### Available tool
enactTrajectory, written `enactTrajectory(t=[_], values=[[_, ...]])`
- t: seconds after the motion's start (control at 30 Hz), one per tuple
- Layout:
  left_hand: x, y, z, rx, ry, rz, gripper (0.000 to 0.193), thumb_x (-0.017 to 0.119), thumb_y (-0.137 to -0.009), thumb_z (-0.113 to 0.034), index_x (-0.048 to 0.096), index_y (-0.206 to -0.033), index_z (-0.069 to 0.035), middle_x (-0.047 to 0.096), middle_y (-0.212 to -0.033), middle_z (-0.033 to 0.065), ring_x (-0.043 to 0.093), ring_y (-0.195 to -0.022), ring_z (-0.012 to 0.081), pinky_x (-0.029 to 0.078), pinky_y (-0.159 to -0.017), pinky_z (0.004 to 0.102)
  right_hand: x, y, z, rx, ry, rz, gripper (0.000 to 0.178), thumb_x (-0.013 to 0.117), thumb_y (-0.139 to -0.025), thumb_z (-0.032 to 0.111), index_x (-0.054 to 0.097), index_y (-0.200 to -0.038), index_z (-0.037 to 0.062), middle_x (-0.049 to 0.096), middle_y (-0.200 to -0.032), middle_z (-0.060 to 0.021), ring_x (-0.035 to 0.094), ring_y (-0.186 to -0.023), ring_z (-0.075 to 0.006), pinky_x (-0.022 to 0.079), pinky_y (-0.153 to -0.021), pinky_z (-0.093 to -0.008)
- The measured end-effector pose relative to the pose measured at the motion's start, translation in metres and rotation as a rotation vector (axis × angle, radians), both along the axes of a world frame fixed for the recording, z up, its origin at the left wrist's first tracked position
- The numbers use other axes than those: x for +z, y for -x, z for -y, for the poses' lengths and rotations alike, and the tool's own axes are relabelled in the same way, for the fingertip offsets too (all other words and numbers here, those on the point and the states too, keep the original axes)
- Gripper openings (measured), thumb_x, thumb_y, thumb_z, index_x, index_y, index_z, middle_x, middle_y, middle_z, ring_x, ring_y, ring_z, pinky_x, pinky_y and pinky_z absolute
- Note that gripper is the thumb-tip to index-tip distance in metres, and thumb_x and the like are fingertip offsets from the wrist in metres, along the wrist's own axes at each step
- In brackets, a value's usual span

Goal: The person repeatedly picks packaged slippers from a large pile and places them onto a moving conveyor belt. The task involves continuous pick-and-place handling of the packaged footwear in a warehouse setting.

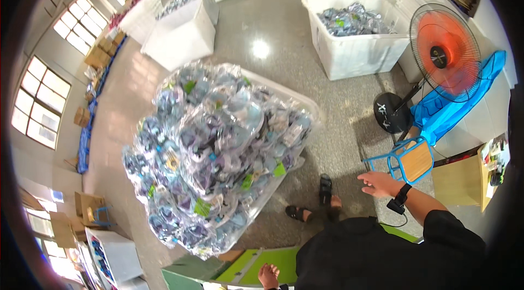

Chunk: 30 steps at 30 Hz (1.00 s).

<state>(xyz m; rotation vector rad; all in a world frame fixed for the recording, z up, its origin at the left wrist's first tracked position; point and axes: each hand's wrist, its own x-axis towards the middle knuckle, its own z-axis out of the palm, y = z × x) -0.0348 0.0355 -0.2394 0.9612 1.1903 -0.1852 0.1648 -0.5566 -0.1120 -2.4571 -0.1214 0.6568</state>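
Observation:
My right hand (380, 184) is held out over the floor with its fingers apart and nothing in them. A band with a small black device (399, 198) is strapped round that wrist. The nearest thing to it is a blue-framed stool (417, 162) with a wooden seat. My left hand (268, 276), low in the picture beside a green-topped table (248, 265), has its fingers curled in with nothing visible in them. Ahead on the left, a white bin (305, 105) is heaped high with clear-bagged goods (213, 148) in grey, blue and purple, some with green labels.
A standing fan (439, 56) with an orange centre stands at the right, near a blue sheet (464, 99). Farther off are a white bin (352, 58) of bagged goods and more white bins (183, 39). Cardboard boxes (87, 208) line the left wall. My sandalled feet (326, 189) show below.

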Motion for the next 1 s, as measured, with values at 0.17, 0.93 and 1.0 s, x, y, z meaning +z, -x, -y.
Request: enactTrajectory(t=[0.17, 0.93, 1.0], values=[[0.016, 0.013, 0.038, -0.165, -0.105, -0.077, 0.044, 0.055, -0.11, -0.019, 0.053, -0.148, 0.003, 0.068, -0.133, 0.0191, 0.066, -0.118, 0.0341, 0.055, -0.099, 0.0451, -0.011, 0.017, 0.039, -0.053, 0.031, -0.068, 0.053, 0.068, -0.099, 0.037, 0.056, -0.145, 0.0147, 0.068, -0.118, -0.0107, 0.067, -0.11, -0.0347, 0.054, -0.091, -0.0482], [-0.011, -0.061, -0.149, -0.033, -0.51, 0.174, 0.023, 0.067, -0.098, -0.018, 0.074, -0.11, 0.0, 0.066, -0.083, -0.0016, 0.058, -0.068, 0.0078, 0.045, -0.057, 0.0245, -0.093, -0.019, -0.055, -0.006, -0.052, -0.035, 0.044, 0.078, -0.09, 0.03, 0.069, -0.123, 0.0022, 0.075, -0.103, -0.0167, 0.073, -0.096, -0.0325, 0.057, -0.081, -0.0434], [-0.044, -0.063, -0.202, -0.049, -0.409, 0.263, 0.014, 0.065, -0.097, -0.019, 0.071, -0.094, -0.007, 0.061, -0.077, -0.0025, 0.056, -0.064, 0.0113, 0.045, -0.054, 0.0291, -0.118, -0.019, -0.085, -0.033, -0.058, 0.024, 0.043, 0.077, -0.09, 0.033, 0.071, -0.12, 0.002, 0.076, -0.104, -0.0187, 0.073, -0.098, -0.035, 0.057, -0.082, -0.0449]])
